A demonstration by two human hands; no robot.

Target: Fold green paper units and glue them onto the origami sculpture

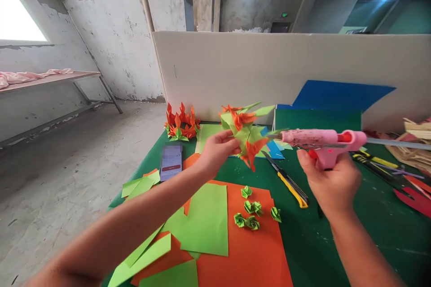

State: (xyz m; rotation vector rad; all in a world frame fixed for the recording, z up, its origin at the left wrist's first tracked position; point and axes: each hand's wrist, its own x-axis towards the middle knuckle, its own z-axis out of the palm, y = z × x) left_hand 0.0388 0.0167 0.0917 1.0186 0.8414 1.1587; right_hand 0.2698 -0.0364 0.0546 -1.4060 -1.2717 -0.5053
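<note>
In the centre of the frame, the left hand (217,152) pinches a green-and-orange folded-paper piece (247,133). At centre right, the right hand (336,181) grips a pink glue gun (313,138), its nozzle pointing at the paper.

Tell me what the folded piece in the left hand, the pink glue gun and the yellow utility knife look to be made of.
Folded piece: paper, apparently matte, judging by its thin, creased green and orange points.
Glue gun: probably hard plastic, smooth with brown stains, given its moulded pink shape.
Utility knife: yellow casing likely plastic, evenly coloured; the dark strip may be metal, but its finish is unclear.
</note>
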